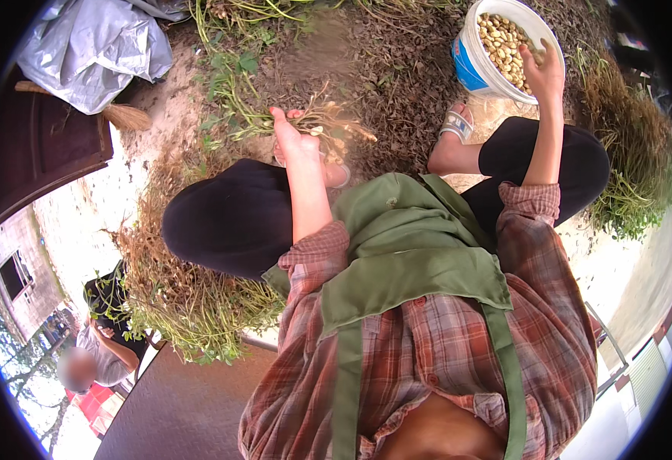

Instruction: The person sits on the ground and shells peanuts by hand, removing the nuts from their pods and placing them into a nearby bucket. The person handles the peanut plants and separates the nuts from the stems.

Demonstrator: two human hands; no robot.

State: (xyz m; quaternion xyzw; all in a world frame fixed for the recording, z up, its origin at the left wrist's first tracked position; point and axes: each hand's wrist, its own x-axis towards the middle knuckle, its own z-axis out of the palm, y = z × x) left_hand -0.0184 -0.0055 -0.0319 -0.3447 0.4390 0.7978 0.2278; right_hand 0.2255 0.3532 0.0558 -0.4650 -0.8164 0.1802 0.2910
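Observation:
My left hand [294, 135] is closed around the stems of a bunch of peanut plants [241, 118]. Its roots [333, 121], with a few pods on them, stick out to the right of the fist, and the leafy green stems trail to the left. At the upper right, my right hand [544, 72] is over the rim of a white plastic bucket [554, 34] with a blue label, its fingers spread above the heap of peanuts in their shells [502, 49]. No held thing shows in it. The bucket leans near my sandalled foot [455, 129].
Piles of pulled peanut plants lie on my left [198, 299] and right [629, 144]. Dry leaf litter [393, 86] covers the ground between my feet. A grey plastic sheet [94, 52] and a straw broom [126, 117] are at the upper left. Another person [108, 351] sits at the lower left.

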